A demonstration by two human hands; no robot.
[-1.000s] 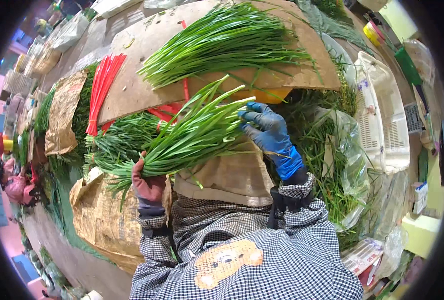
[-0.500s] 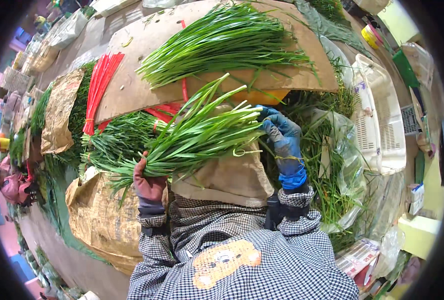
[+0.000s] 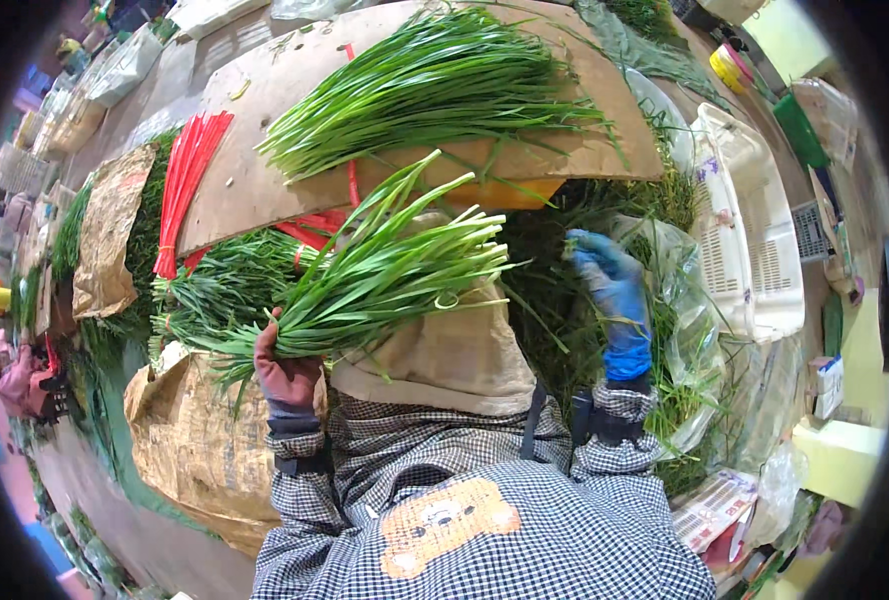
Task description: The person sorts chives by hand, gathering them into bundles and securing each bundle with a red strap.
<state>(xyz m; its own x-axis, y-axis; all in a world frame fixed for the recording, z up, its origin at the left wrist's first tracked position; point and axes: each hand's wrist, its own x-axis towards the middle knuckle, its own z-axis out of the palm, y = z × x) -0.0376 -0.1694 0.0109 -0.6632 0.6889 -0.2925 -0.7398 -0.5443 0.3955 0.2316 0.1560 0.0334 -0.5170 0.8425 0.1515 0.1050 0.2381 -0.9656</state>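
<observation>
A loose bunch of garlic chives (image 3: pixel 395 275) lies slantwise over my lap, its pale cut ends toward the right. My left hand (image 3: pixel 287 365), in a dull pink glove, is closed around the bunch near its leafy left end. Apart from the bunch, my right hand (image 3: pixel 615 295) in a dirty blue glove hovers over a heap of loose chives (image 3: pixel 550 285) at the right. Its fingers are bent and smeared by motion, so their grip is unclear. Beyond the held bunch, a larger pile of chives (image 3: pixel 435 85) rests on a brown board (image 3: pixel 235 185).
Red ties (image 3: pixel 190 185) hang at the board's left edge. Tied chive bundles (image 3: pixel 230 275) lie below it, near a crumpled brown sack (image 3: pixel 200 440). At the right are clear plastic sheeting (image 3: pixel 680 340) and white plastic crates (image 3: pixel 755 235).
My right hand has moved right and slightly down, away from the cut ends of the chives. My left hand still holds the bunch, and the whole view has shifted slightly.
</observation>
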